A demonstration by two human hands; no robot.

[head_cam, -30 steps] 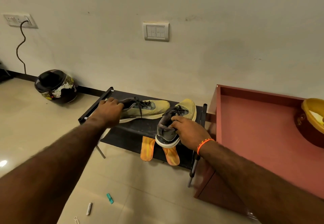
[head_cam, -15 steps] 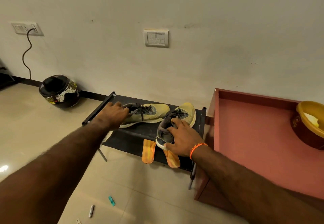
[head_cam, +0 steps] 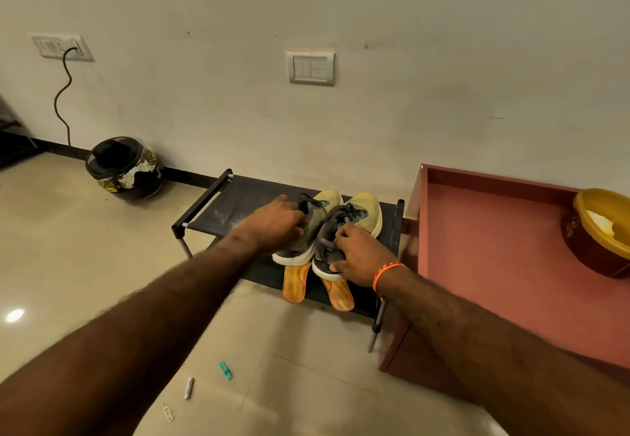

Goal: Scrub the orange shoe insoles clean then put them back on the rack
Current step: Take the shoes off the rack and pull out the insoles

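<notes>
Two orange insoles [head_cam: 297, 282] hang over the near edge of the black rack [head_cam: 221, 210], their far ends tucked under the two shoes. Beyond them the left hand [head_cam: 276, 226] curls around the left shoe [head_cam: 308, 227], while the right hand [head_cam: 359, 255] grips the right shoe [head_cam: 354, 217]. Farther off, a helmet [head_cam: 124, 168] sits on the floor against the wall.
</notes>
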